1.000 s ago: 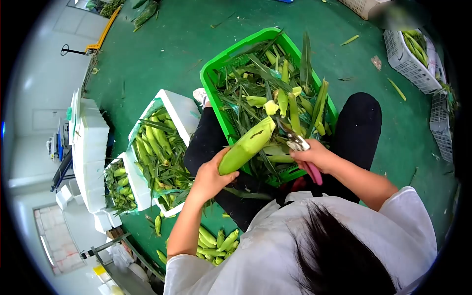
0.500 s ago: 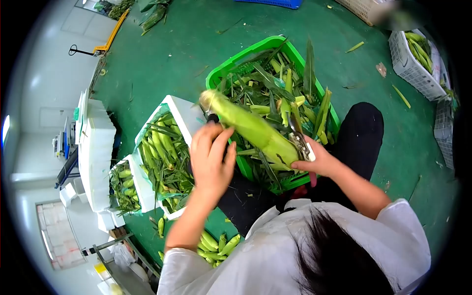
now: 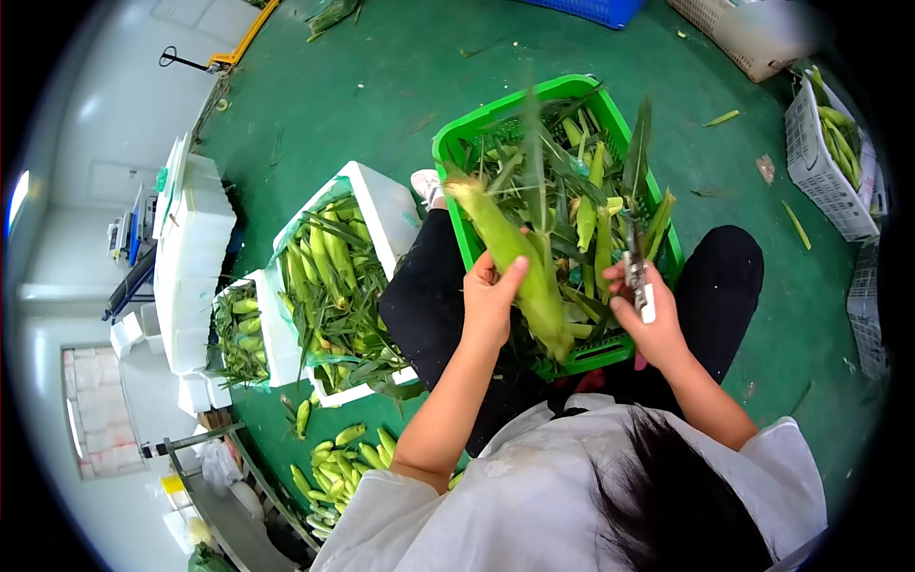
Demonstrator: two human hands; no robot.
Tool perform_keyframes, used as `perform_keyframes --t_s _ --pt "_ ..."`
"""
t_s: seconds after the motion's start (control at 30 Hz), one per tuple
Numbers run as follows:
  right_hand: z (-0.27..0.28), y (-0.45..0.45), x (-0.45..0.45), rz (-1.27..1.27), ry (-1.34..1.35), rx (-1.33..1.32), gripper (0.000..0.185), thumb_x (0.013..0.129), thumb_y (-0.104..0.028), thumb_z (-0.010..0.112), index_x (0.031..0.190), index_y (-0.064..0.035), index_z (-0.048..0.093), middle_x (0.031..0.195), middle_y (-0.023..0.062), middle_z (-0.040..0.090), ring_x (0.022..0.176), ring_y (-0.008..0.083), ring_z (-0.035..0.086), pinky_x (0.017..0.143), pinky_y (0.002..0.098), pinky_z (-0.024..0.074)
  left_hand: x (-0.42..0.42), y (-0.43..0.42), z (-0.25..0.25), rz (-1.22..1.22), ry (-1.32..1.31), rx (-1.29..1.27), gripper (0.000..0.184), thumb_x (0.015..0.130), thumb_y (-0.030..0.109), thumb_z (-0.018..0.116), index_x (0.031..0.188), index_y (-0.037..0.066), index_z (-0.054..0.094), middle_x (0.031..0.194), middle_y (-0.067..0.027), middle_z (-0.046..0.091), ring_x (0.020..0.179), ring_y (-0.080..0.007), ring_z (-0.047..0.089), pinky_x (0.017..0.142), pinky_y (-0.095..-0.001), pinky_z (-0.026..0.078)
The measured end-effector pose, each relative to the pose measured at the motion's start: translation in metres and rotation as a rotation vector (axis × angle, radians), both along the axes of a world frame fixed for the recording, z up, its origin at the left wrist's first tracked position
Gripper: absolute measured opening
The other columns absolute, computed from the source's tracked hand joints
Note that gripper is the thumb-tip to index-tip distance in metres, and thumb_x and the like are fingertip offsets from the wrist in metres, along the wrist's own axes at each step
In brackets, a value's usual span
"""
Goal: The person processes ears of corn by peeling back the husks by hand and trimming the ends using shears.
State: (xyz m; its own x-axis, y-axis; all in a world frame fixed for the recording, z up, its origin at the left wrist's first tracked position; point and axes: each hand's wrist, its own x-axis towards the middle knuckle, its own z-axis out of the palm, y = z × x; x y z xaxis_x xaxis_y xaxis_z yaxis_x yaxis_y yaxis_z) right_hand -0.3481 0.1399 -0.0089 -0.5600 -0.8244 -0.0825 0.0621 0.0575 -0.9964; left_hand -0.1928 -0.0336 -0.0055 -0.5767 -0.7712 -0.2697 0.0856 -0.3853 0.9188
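My left hand [image 3: 493, 302] is closed round an unpeeled ear of corn [image 3: 512, 246], which slants with its silk end pointing up and left. Long leaves stick up from the husk, blurred by motion. In my right hand [image 3: 652, 319] is a pair of pruning shears [image 3: 633, 255], its blades pointing away from me and apart from the corn. Both hands are over the near part of a green plastic crate [image 3: 451, 202] between my knees. Cut husk leaves and stalk pieces [image 3: 583, 157] fill the crate.
White foam boxes [image 3: 379, 214] of corn and leaves stand left of my leg. A pile of trimmed ears [image 3: 335, 470] lies on the floor at lower left. White crates [image 3: 818, 167] stand at right, a blue crate [image 3: 600, 10] at the top. A yellow pallet jack [image 3: 246, 36] is at upper left.
My left hand has gone from open beside the corn to gripping it. The shears in my right hand have come away rightward from the ear, which now hangs steeper. The view has shifted.
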Motion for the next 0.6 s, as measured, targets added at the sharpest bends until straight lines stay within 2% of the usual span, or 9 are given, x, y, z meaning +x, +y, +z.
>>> perform_keyframes --t_s 0.07,0.13,0.23,0.37,0.43,0.47,0.53,0.57,0.6 --pt "0.020 0.000 0.003 0.114 0.371 0.043 0.059 0.076 -0.011 0.074 0.127 -0.0009 0.048 0.115 0.0171 0.059 0.103 0.0310 0.060 0.090 0.0383 0.0474 -0.006 0.009 0.010 -0.044 -0.173 -0.107 0.044 0.087 0.008 0.073 0.127 -0.002 0.057 0.106 -0.0044 0.067 0.093 -0.0103 0.062 0.084 -0.0278 0.051" --pt "0.050 -0.010 0.004 0.194 0.621 0.159 0.065 0.073 -0.017 0.077 0.128 0.0005 0.047 0.114 0.0190 0.056 0.110 0.0359 0.055 0.096 0.0416 0.0433 -0.015 0.016 0.008 -0.040 -0.212 -0.400 0.044 0.083 0.007 0.076 0.122 -0.004 0.058 0.107 -0.0066 0.066 0.091 -0.0141 0.063 0.083 -0.0291 0.052" --pt "0.039 -0.012 -0.004 0.210 0.613 0.287 0.072 0.070 -0.024 0.080 0.129 0.0016 0.046 0.115 0.0187 0.054 0.114 0.0366 0.052 0.099 0.0440 0.0394 -0.020 0.021 0.018 -0.007 -0.379 -0.800 0.053 0.077 0.005 0.078 0.124 -0.004 0.056 0.108 -0.0101 0.065 0.092 -0.0192 0.063 0.083 -0.0316 0.051" --pt "0.031 -0.007 -0.026 0.307 0.578 0.254 0.078 0.067 -0.022 0.082 0.131 0.0016 0.045 0.114 0.0185 0.052 0.110 0.0375 0.052 0.097 0.0423 0.0426 -0.014 0.018 0.021 -0.188 -0.467 -1.001 0.060 0.070 0.005 0.080 0.125 -0.002 0.057 0.102 -0.0138 0.062 0.092 -0.0274 0.064 0.082 -0.0333 0.051" --pt "0.026 -0.005 -0.036 0.351 0.583 0.171 0.077 0.066 -0.023 0.083 0.129 0.0022 0.047 0.115 0.0197 0.053 0.108 0.0383 0.054 0.095 0.0423 0.0442 -0.014 0.018 0.022 -0.307 -0.460 -0.974 0.061 0.070 0.005 0.080 0.126 -0.002 0.057 0.101 -0.0138 0.063 0.093 -0.0272 0.064 0.083 -0.0332 0.051" --pt "0.028 -0.005 -0.039 0.322 0.549 0.111 0.060 0.070 -0.025 0.082 0.118 0.0012 0.056 0.103 0.0161 0.061 0.095 0.0299 0.062 0.084 0.0372 0.0498 -0.013 0.017 0.023 -0.365 -0.458 -0.961 0.061 0.070 0.005 0.080 0.126 -0.002 0.057 0.101 -0.0139 0.063 0.093 -0.0272 0.064 0.084 -0.0331 0.051" --pt "0.026 -0.001 -0.045 0.451 0.126 0.343 0.040 0.077 -0.021 0.079 0.105 0.0010 0.062 0.080 0.0065 0.062 0.073 0.0150 0.063 0.067 0.0284 0.0506 -0.010 0.013 0.022 -0.460 -0.430 -0.717 0.065 0.072 0.004 0.080 0.131 -0.001 0.055 0.113 -0.0090 0.066 0.101 -0.0204 0.064 0.091 -0.0306 0.049" --pt "0.022 0.004 -0.039 0.378 -0.164 0.294 0.027 0.082 -0.018 0.076 0.099 0.0000 0.064 0.069 -0.0012 0.059 0.063 0.0051 0.056 0.057 0.0230 0.0462 -0.008 0.010 0.018 -0.486 -0.405 -0.601 0.066 0.073 0.004 0.080 0.133 -0.001 0.054 0.117 -0.0074 0.065 0.103 -0.0186 0.063 0.093 -0.0301 0.048" --pt "0.022 0.009 -0.039 0.406 -0.179 0.317 0.027 0.083 -0.018 0.075 0.100 -0.0002 0.064 0.070 -0.0011 0.059 0.062 0.0052 0.056 0.056 0.0233 0.0458 -0.006 0.007 0.017 -0.513 -0.380 -0.484 0.067 0.074 0.004 0.080 0.135 -0.001 0.054 0.120 -0.0058 0.065 0.105 -0.0168 0.062 0.095 -0.0296 0.048"
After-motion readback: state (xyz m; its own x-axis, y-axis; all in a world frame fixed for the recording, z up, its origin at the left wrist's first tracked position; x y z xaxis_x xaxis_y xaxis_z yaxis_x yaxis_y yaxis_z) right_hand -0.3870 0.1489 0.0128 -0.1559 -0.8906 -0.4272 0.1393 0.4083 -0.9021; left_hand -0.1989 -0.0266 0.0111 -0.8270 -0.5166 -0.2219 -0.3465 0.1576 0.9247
